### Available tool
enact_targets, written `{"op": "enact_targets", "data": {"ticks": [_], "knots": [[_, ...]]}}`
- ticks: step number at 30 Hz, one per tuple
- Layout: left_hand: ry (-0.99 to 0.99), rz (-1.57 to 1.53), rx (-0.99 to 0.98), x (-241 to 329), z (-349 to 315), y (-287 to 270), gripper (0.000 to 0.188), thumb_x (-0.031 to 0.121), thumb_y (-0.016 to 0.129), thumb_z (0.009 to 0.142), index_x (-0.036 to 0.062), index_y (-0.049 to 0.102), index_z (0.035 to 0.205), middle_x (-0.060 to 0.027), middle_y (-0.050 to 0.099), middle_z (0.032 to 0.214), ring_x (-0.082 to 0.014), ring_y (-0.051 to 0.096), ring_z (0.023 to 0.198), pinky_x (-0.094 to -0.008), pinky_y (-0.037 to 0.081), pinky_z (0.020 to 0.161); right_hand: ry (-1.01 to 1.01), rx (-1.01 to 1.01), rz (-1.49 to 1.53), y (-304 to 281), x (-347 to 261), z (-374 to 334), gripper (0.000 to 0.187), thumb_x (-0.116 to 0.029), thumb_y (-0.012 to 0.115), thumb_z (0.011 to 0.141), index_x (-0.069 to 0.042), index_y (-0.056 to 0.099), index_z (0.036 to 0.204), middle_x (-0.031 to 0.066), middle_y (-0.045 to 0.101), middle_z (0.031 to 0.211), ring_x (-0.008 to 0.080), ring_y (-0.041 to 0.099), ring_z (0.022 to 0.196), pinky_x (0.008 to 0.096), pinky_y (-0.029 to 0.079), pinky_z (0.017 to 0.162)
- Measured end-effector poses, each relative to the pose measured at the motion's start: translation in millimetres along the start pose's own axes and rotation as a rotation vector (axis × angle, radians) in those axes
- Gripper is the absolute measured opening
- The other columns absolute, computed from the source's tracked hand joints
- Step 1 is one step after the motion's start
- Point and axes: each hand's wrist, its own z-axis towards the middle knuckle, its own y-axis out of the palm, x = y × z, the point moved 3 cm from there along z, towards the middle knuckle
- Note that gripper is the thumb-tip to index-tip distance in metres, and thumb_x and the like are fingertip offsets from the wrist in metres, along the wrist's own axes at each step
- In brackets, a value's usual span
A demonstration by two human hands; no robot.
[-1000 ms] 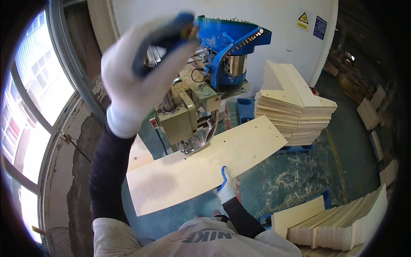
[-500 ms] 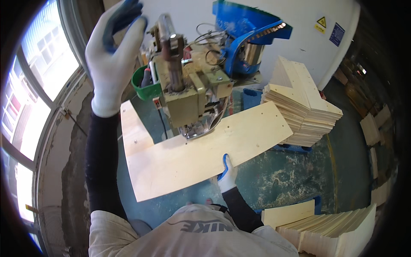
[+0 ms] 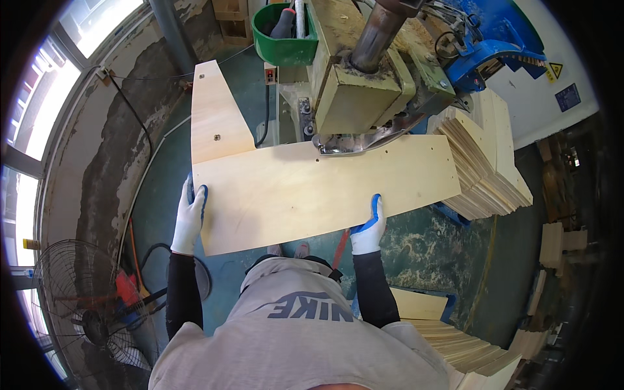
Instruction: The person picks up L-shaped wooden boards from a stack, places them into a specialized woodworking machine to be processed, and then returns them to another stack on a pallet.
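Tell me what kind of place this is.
Most likely a woodworking shop or small furniture factory. Gloved hands, left and right, hold an L-shaped plywood panel under a drilling machine; stacks of matching cut panels stand beside it, and sawdust lies on the floor.

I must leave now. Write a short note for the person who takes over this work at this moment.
Left hand: gloved, gripping the left edge of the L-shaped plywood panel.
Right hand: gloved, gripping the panel's near edge.
The panel lies flat, its far edge under the head of the drilling machine.
Done: small holes already show in the panel.
Left: cannot tell how many more holes. Similar panels are stacked on the right.
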Motion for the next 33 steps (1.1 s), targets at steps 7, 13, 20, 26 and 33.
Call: {"op": "enact_targets", "data": {"ticks": [7, 13, 20, 26, 33], "knots": [[0.072, 0.169, -0.052, 10.1, 55.0, 12.6, 0.056, 0.016, 0.057, 0.104, -0.0073, 0.038, 0.151, -0.0146, 0.058, 0.139, -0.0166, 0.054, 0.125, -0.0271, 0.041, 0.106, -0.084, -0.028, -0.107, 21.2, 3.3, 24.7, 0.045, -0.033, 0.053, 0.107, -0.003, 0.051, 0.14, 0.0092, 0.061, 0.133, 0.0236, 0.061, 0.12, 0.0406, 0.052, 0.1], [0.045, 0.356, -0.032, -14.8, 60.8, 6.9, 0.063, 0.023, 0.06, 0.103, -0.0059, 0.035, 0.153, -0.0195, 0.06, 0.138, -0.0223, 0.059, 0.12, -0.0302, 0.045, 0.103, -0.19, 0.061, -0.162, 29.8, -6.0, 16.0, 0.046, -0.032, 0.055, 0.106, -0.003, 0.051, 0.141, 0.0094, 0.061, 0.134, 0.0238, 0.061, 0.121, 0.0408, 0.051, 0.102], [0.127, 0.332, -0.043, -18.3, 72.1, 2.5, 0.067, 0.022, 0.064, 0.1, -0.0044, 0.035, 0.154, -0.0227, 0.058, 0.139, -0.0265, 0.059, 0.123, -0.0346, 0.045, 0.105, -0.06, 0.005, -0.115, 12.2, 9.5, 17.7, 0.046, -0.036, 0.051, 0.107, -0.003, 0.052, 0.14, 0.01, 0.061, 0.135, 0.0234, 0.061, 0.122, 0.0398, 0.049, 0.104], [0.59, 0.95, 0.031, 62.5, 108.0, 21.2, 0.071, 0.021, 0.072, 0.088, -0.0014, 0.043, 0.148, -0.0252, 0.05, 0.144, -0.0415, 0.049, 0.133, -0.0428, 0.041, 0.111, -0.078, -0.031, -0.184, 28.2, 8.8, -7.6, 0.056, -0.044, 0.046, 0.108, -0.003, 0.046, 0.146, 0.0103, 0.055, 0.144, 0.0251, 0.055, 0.129, 0.0416, 0.045, 0.109], [0.579, 0.493, -0.142, 111.2, 242.7, 123.6, 0.064, 0.026, 0.062, 0.093, -0.0013, 0.042, 0.148, -0.0238, 0.049, 0.147, -0.0388, 0.049, 0.135, -0.04, 0.041, 0.112, -0.055, -0.069, -0.226, 42.0, 4.5, -8.0, 0.056, -0.042, 0.043, 0.11, -0.001, 0.043, 0.148, 0.0132, 0.054, 0.145, 0.0272, 0.054, 0.131, 0.0417, 0.042, 0.112]]}}
